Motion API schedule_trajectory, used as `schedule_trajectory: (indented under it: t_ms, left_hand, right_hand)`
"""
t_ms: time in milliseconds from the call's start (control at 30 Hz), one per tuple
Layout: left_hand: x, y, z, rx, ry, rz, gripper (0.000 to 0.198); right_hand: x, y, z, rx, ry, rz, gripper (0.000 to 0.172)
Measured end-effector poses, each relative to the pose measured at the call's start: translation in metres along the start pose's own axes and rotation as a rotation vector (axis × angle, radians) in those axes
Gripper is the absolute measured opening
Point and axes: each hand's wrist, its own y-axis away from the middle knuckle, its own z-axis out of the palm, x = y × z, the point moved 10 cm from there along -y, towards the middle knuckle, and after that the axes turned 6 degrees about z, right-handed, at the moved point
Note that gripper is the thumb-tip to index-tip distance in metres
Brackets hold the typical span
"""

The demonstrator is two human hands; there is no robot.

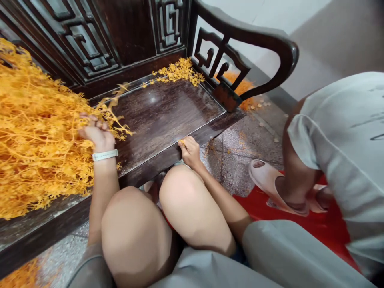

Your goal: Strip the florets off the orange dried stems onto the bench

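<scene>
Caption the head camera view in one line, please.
Left hand grips orange sprigs over a dark wooden bench; right hand rests at its edge.

Worn on the head; faces down over knees (180,194) and orange sprigs (39,120); close.

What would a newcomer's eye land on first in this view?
The big mass of orange branching sprigs fills the left side, with the left hand, wearing a white wristband, gripping into it above a dark wooden bench seat. A smaller pile of sprigs lies at the seat's back edge, against the carved lattice backrest. At the right, a second person in a pale grey T-shirt stands out against a red surface.
</scene>
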Motion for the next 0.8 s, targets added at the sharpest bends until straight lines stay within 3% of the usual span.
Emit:
schedule_trajectory:
  t_ms: [67, 167, 300, 600, 800]
  left_hand:
    - [0.013, -0.003, -0.002, 0.026, 0.0, 0.091, 0.024]
    - [0.012, 0.009, 0.017, -0.112, -0.09, 0.127, 0.018]
    - [0.0, 0.017, 0.023, -0.161, -0.13, 0.091, 0.019]
    - [-0.003, 0.004, 0.017, -0.215, -0.13, 0.058, 0.023]
    - [0.001, 0.005, 0.019, -0.253, -0.175, 0.083, 0.041]
  right_hand:
    - [0.006, 0.0, -0.004, 0.05, 0.012, 0.043, 0.046]
    - [0.014, -0.003, -0.004, 0.097, 0.03, 0.09, 0.026]
    - [0.019, -0.005, -0.001, 0.109, 0.044, 0.117, 0.055]
    - [0.029, -0.001, -0.007, 0.154, -0.083, 0.31, 0.065]
    - [0.012, -0.003, -0.012, 0.178, 0.047, 0.192, 0.044]
